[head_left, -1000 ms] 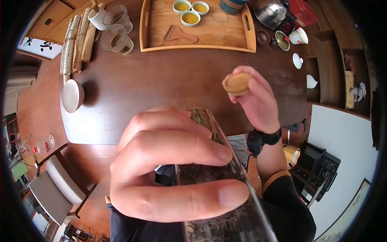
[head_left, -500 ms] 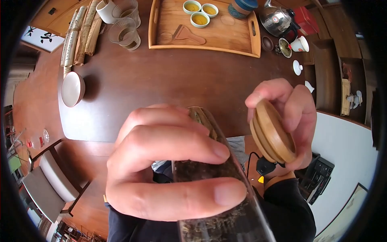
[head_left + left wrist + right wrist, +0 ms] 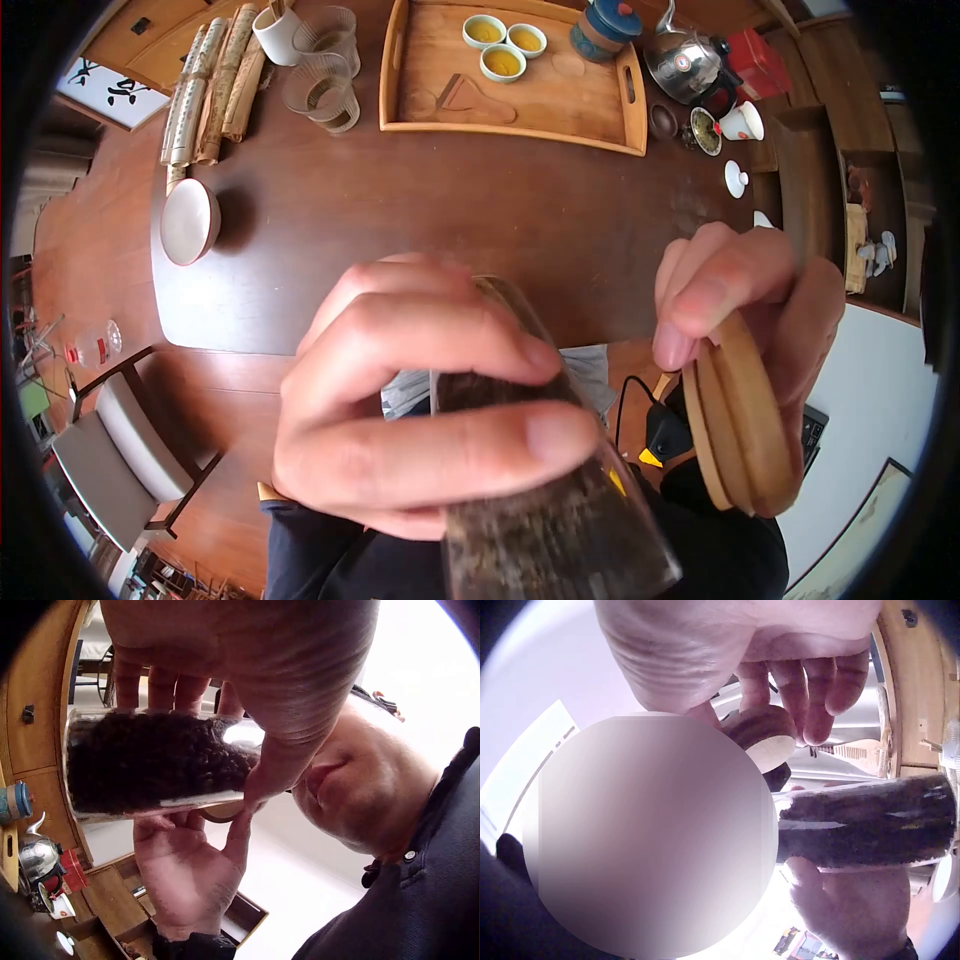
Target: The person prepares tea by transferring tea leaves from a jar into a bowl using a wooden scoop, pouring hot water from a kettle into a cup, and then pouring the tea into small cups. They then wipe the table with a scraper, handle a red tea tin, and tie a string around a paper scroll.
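Observation:
A clear jar [image 3: 560,545] of dark dried leaves is gripped by the left hand [image 3: 420,400], its fingers and thumb curled round the glass close to the head camera. The left wrist view shows the jar [image 3: 150,761] lying nearly sideways, filled with dark leaves, under the left hand [image 3: 255,667]. To its right, the right hand [image 3: 765,310] pinches a round wooden lid [image 3: 735,425] by its edge, apart from the jar. The lid [image 3: 769,739] hangs from the right hand [image 3: 757,645] in the right wrist view, beside the jar [image 3: 870,821].
Beyond the hands, a wooden tray [image 3: 515,138] on the brown table holds three small cups of yellow liquid. A bowl [image 3: 190,222], glasses [image 3: 330,95] and rolled scrolls [image 3: 205,90] stand left; a kettle [image 3: 685,65] stands right. A chair [image 3: 120,480] is at lower left.
The right hand has moved right and nearer the camera, turning the wooden lid onto its edge. The left hand keeps its grip on the jar, which has shifted slightly.

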Demonstrator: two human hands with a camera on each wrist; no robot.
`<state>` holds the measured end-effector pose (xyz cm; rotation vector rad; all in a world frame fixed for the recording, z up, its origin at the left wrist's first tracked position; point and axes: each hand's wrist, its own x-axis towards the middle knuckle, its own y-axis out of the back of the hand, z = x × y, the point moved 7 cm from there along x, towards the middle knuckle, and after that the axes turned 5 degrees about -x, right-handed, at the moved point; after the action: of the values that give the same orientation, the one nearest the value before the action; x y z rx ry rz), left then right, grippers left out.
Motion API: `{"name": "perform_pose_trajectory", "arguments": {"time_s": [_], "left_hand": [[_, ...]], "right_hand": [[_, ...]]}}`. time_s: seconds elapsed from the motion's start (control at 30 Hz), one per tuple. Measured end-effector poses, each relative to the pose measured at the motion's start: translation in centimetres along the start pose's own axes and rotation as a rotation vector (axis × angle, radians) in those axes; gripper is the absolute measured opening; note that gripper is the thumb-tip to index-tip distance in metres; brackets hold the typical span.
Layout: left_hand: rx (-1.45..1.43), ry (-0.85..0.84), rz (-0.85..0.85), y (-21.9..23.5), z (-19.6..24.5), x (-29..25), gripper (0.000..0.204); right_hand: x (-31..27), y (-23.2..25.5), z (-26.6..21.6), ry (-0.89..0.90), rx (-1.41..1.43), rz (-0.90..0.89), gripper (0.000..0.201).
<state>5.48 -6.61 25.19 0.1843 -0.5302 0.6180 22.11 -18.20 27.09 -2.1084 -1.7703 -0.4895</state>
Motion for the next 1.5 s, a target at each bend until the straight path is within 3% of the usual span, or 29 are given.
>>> {"name": "perform_pose_trajectory", "arguments": {"time_s": [0.2,0.27,0.5,0.73,0.83,0.97,1.1,1.2,1.27,1.37,1.5], "left_hand": [[0.081,0.054,-0.144,1.8,-5.0,-0.5,0.064],[0.067,0.156,-0.128,1.7,-6.9,-0.9,0.067],[0.066,0.174,-0.079,1.5,-10.3,-1.7,0.062],[0.009,0.252,-0.057,1.2,-13.2,-2.8,0.059],[0.051,0.256,-0.066,1.2,-14.7,-3.3,0.060],[-0.098,0.418,-0.074,0.6,-17.4,-4.3,0.066],[-0.058,0.359,-0.061,0.6,-17.7,-3.7,0.067],[-0.069,0.373,-0.080,0.4,-18.3,-3.8,0.071],[-0.123,0.445,-0.120,0.0,-18.8,-4.2,0.076],[-0.250,0.337,-0.066,-0.1,-17.9,-4.0,0.084],[-0.268,0.323,-0.115,0.7,-17.3,-4.1,0.091]], "right_hand": [[1.1,-0.5,0.2,0.055,-0.371,-0.045,0.058],[1.6,-1.2,0.7,0.057,-0.540,-0.008,0.054],[1.5,-2.9,3.2,-0.034,-0.931,-0.032,0.049],[0.8,-3.5,6.4,-0.049,-0.994,-0.078,0.046],[0.2,-3.4,8.4,-0.079,-0.981,-0.068,0.042],[-0.5,-2.8,10.3,-0.163,-0.873,-0.059,0.035],[-1.4,-1.2,12.0,-0.258,-0.713,0.058,0.034],[-2.1,-0.4,13.4,-0.414,-0.385,0.225,0.037],[-2.0,-0.1,13.6,-0.448,-0.357,0.198,0.037],[-2.1,0.0,14.3,-0.463,-0.251,0.223,0.035],[-2.1,0.1,14.4,-0.484,-0.233,0.229,0.036]]}}
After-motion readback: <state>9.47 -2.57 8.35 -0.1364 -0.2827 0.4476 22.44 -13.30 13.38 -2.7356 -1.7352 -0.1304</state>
